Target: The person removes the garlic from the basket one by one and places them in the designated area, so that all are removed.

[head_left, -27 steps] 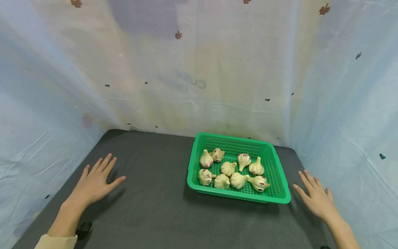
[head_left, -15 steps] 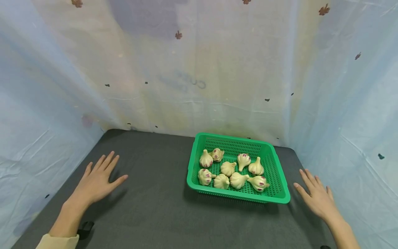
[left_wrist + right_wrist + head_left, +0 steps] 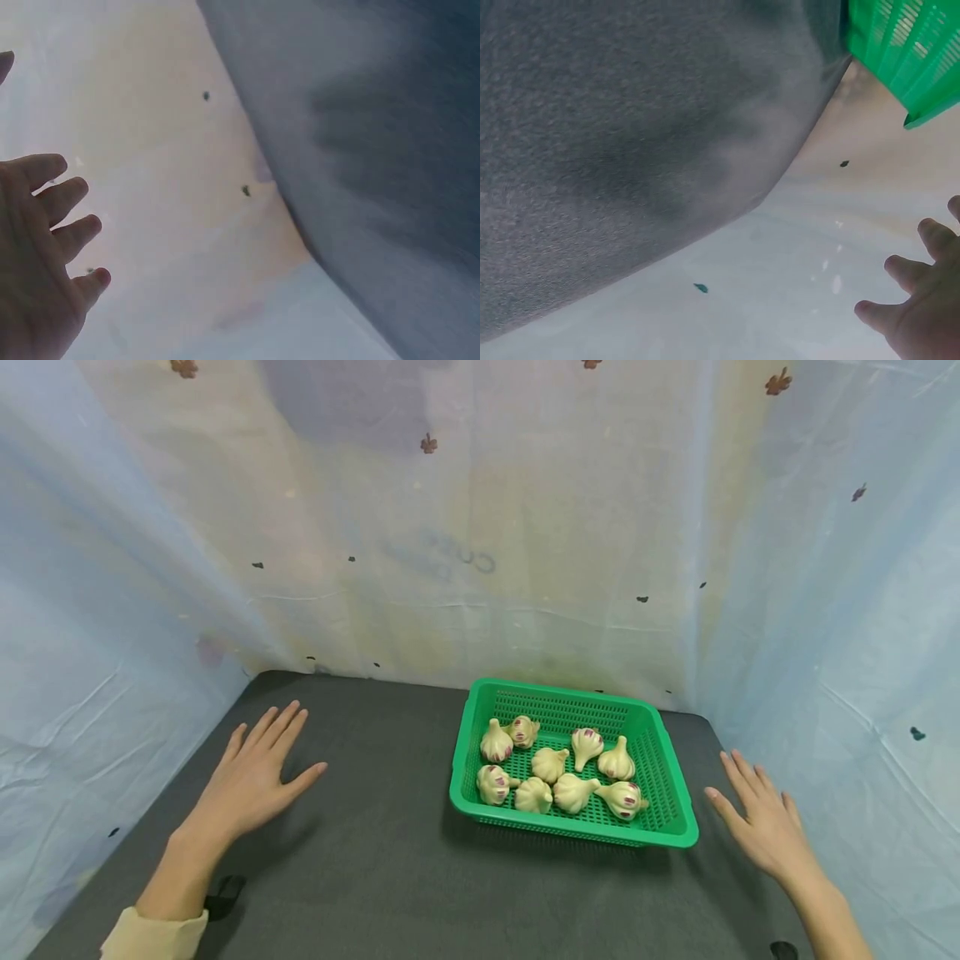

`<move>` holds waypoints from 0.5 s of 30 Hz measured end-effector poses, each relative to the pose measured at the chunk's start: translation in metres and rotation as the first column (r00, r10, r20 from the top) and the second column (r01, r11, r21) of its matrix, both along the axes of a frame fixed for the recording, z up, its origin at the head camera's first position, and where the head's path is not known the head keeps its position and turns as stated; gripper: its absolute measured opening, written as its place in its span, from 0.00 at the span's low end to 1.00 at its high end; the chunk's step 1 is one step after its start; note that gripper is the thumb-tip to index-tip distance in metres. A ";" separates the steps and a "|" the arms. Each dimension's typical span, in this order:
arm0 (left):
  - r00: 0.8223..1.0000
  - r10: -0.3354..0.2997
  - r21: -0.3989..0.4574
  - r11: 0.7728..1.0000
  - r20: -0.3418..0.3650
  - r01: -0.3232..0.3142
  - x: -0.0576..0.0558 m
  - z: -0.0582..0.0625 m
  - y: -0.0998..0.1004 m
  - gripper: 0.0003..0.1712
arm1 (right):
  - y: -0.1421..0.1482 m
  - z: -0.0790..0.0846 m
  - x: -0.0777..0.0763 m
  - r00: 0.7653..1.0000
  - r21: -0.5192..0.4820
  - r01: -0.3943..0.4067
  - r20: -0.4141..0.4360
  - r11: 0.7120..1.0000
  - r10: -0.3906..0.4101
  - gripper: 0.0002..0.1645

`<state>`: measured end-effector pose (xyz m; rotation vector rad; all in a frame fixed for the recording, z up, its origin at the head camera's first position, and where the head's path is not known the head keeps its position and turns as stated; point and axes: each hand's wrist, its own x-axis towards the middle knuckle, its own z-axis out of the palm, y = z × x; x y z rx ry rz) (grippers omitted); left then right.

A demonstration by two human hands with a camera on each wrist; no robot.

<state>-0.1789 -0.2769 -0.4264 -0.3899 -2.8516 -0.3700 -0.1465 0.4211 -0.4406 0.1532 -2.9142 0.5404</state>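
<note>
A green plastic basket (image 3: 573, 837) stands right of centre on the dark table in the head view. Several garlic bulbs (image 3: 550, 765) with purple marks lie spread over its floor. My left hand (image 3: 251, 781) hovers over the table's left part, palm down, fingers straight and spread, holding nothing. At the right, just beyond the basket's side, my right hand (image 3: 765, 822) is held with fingers extended and nothing in it. The left wrist view catches the left fingers (image 3: 64, 201) spread apart. In the right wrist view the right fingers (image 3: 907, 271) appear low, below the basket's corner.
The dark grey table (image 3: 360, 827) has a pale, leaf-patterned plastic curtain (image 3: 465, 527) behind it and along both sides. Black straps show under the wrists, one strap (image 3: 225, 897) near the left sleeve (image 3: 156, 935).
My left hand has moved up and to the right over the table. The right hand has shifted slightly up. Basket and garlic bulbs stay put.
</note>
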 end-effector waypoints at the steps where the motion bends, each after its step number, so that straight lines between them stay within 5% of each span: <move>1: 1.000 -0.007 0.002 1.000 -0.013 0.007 -0.001 0.002 0.003 0.55 | -0.002 0.001 0.000 1.000 0.000 -0.006 -0.007 1.000 0.006 0.44; 15: 0.965 -0.107 0.070 0.989 -0.237 0.127 -0.016 0.014 0.058 0.46 | -0.035 0.003 0.009 0.989 0.013 -0.107 -0.102 0.994 0.108 0.46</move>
